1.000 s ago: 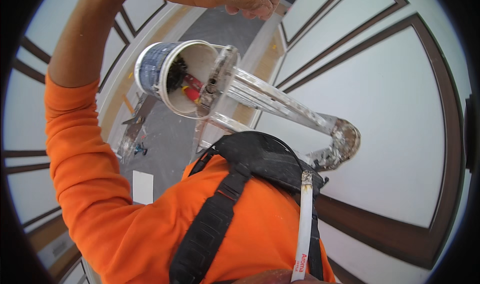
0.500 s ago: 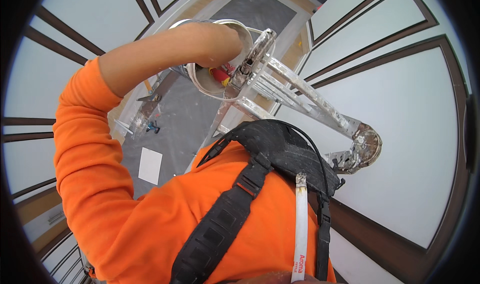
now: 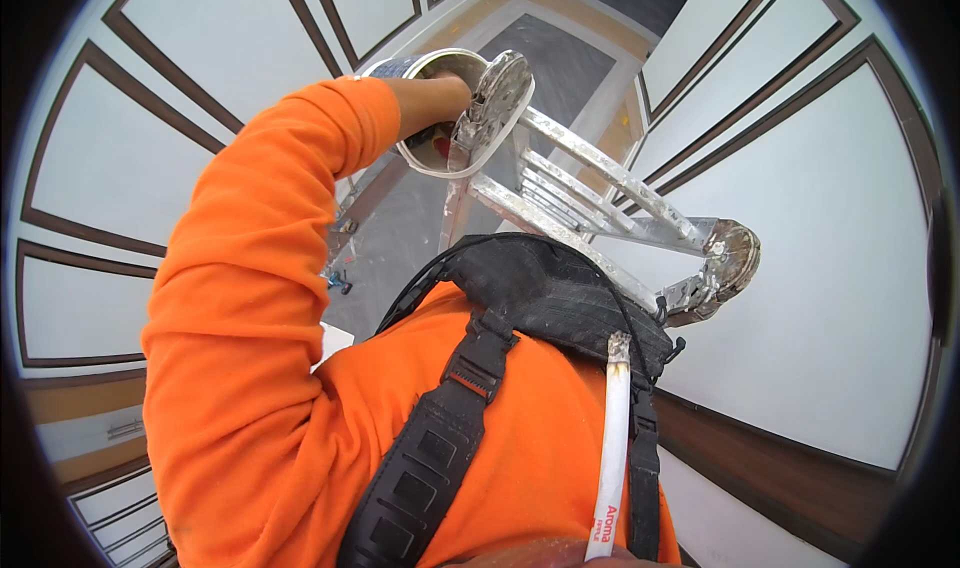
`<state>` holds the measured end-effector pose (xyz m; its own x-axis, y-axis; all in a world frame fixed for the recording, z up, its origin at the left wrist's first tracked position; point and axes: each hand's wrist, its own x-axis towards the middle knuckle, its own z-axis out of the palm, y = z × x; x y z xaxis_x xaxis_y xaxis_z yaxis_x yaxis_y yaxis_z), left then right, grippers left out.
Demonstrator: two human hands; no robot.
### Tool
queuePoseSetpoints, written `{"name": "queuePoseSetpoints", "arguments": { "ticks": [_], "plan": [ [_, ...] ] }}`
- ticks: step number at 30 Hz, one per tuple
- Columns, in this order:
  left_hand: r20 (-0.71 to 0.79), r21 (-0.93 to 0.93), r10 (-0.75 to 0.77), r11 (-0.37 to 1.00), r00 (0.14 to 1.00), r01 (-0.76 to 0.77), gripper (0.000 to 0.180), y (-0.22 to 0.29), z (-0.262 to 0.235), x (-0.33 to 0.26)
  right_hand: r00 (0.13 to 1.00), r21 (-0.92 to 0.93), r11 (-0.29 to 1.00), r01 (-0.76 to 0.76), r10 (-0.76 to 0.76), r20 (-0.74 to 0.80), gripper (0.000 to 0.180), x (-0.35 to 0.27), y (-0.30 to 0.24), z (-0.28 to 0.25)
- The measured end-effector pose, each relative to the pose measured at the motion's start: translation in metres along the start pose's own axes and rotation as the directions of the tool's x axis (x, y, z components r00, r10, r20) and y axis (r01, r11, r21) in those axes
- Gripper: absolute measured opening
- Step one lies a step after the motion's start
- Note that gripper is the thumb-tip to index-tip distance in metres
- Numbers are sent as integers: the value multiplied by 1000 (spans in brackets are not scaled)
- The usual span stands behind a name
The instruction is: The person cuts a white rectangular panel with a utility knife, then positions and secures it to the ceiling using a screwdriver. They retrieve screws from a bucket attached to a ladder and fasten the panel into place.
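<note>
My left arm, in an orange sleeve, reaches up to a white bucket (image 3: pixel 432 171) beside the top joint of a paint-spattered metal ladder. My left hand (image 3: pixel 450 90) goes in over the rim, and its fingers are hidden inside. Below the wrist a red thing (image 3: pixel 442 146) shows in the bucket, too covered to name. The ladder (image 3: pixel 612 175) has worn, whitish rails and rungs, and a round, dirty hinge (image 3: pixel 735 263) at its nearer right corner. My right hand is out of sight.
A black chest harness (image 3: pixel 525 288) crosses my orange shirt, with a white cigarette (image 3: pixel 612 448) with an ashy end in front of it. White panelled walls with brown trim (image 3: pixel 800 258) stand on both sides. Below lies a dark grey floor covering (image 3: pixel 395 253), with a small blue tool (image 3: pixel 340 282) on it.
My left elbow and sleeve have swung up and to the right, and less bare forearm shows. The hand remains at the bucket. The white sheet on the floor is now mostly hidden behind my arm.
</note>
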<state>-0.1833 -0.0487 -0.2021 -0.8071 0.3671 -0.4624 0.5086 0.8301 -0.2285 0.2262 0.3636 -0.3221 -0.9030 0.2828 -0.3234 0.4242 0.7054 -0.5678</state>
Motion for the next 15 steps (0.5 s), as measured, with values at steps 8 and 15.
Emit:
{"name": "queuePoseSetpoints", "arguments": {
  "ticks": [8, 15],
  "plan": [
    [-50, 23, -77, 997, 996, 78, 35, -12, 5, 4, 992, 90, 988, -124, 121, 43, 94, -22, 44, 19],
    [-68, 19, -104, 994, 992, 105, 33, -15, 5, -2, 1000, 128, 992, -14, 16, -20, 89, 8, 16, 2]
  ]
}}
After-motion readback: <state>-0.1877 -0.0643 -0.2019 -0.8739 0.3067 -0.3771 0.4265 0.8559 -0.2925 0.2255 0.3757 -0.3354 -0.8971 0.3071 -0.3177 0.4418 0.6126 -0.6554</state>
